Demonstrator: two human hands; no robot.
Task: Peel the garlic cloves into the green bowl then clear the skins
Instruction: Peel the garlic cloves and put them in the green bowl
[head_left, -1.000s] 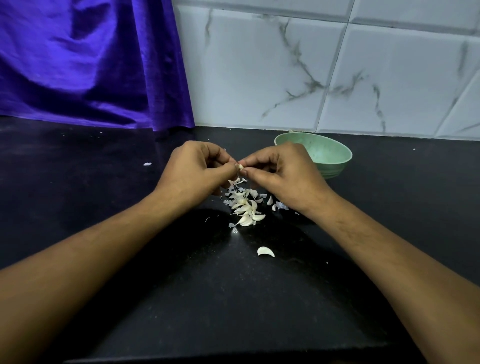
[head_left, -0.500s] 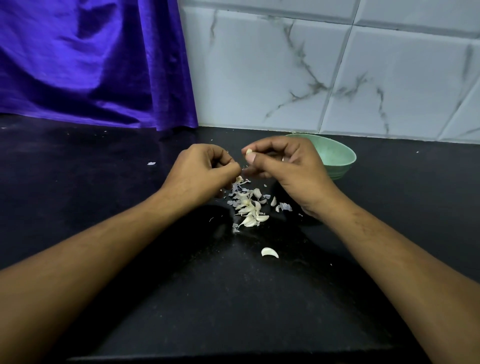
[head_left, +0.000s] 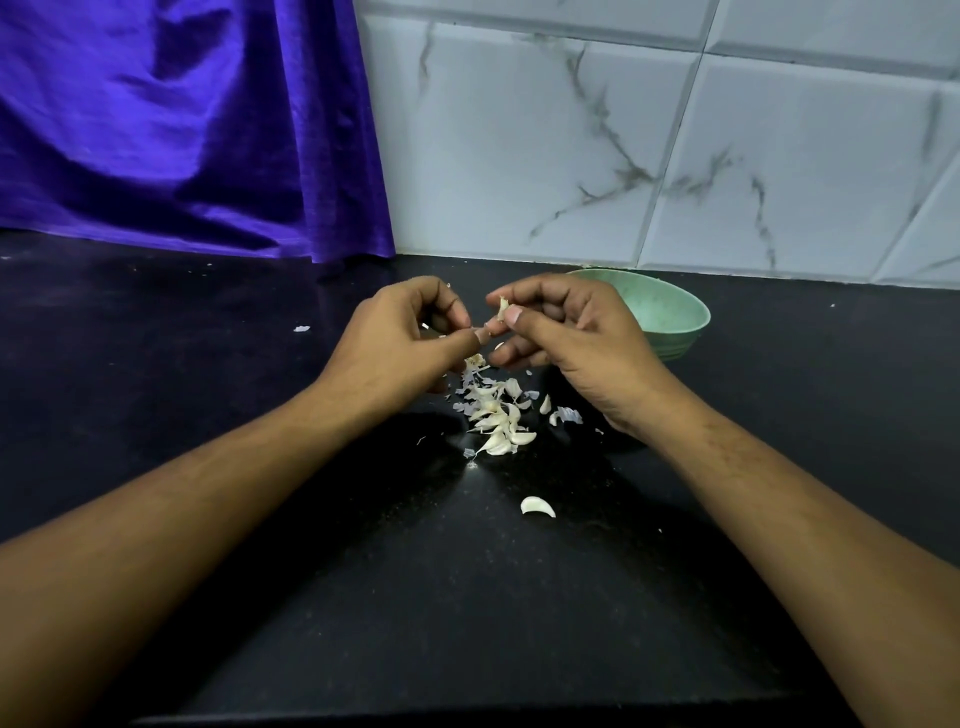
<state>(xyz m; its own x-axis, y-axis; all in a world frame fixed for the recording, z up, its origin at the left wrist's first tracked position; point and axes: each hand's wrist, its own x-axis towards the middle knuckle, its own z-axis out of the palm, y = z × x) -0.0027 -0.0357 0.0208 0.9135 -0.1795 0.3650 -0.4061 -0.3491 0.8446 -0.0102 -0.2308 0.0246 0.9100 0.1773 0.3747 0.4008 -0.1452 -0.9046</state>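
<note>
A black bench (head_left: 208, 415) runs back to a wall of white tiles (head_left: 519, 156) veined in grey; a purple cloth (head_left: 156, 130) hangs down to the bench at the back left. A green bowl (head_left: 670, 312) sits at the back right, close to the wall, its near side hidden behind the right hand (head_left: 582, 353); I cannot see what lies inside it.

Both hands are raised over the bench, almost meeting. The right hand's grip is clamped on a small pale clove (head_left: 502, 306), pinched between thumb and forefinger, its tip poking up above the thumbnail. The left hand (head_left: 400, 343) is curled tight, thumb pressed to forefinger and reaching just under the clove; whether its grip has anything nipped in it I cannot tell.

Straight below the hands lies a pile (head_left: 493, 415) of cloves and papery skins, scattered loose on the bench; a lone clove (head_left: 537, 506) lies apart from it, nearer the person; one small white scrap (head_left: 301, 328) lies well off to the left. Both forearms are bare.
</note>
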